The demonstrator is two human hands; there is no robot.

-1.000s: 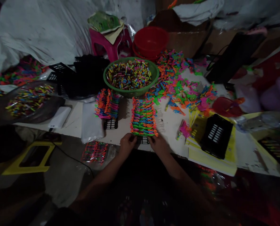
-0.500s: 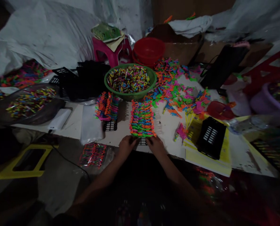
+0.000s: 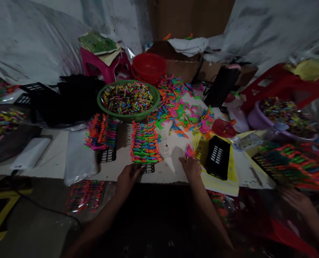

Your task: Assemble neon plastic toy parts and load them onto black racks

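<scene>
A black grid rack (image 3: 149,168) lies at the table's front edge, mostly covered by rows of colourful plastic pieces (image 3: 145,141). My left hand (image 3: 128,176) pinches the rack's near left corner. Off to the right, my right hand (image 3: 191,168) is at a small pink and orange piece (image 3: 189,151) on the table; its fingertips are partly hidden behind the hand, so the grip on it is unclear. Left of the rack stands a second black rack (image 3: 107,155) with more coloured pieces (image 3: 101,132) on it.
Behind the racks is a green basin (image 3: 129,116) of small tubes, beside a loose heap of coloured pieces (image 3: 186,114). A black tray (image 3: 218,157) rests on yellow sheets at right. Another person's hand (image 3: 296,197) is by a filled rack at far right.
My right hand has left the rack and moved right to the pink piece. My left hand stays at the rack. The view has turned right, showing another person's hand.
</scene>
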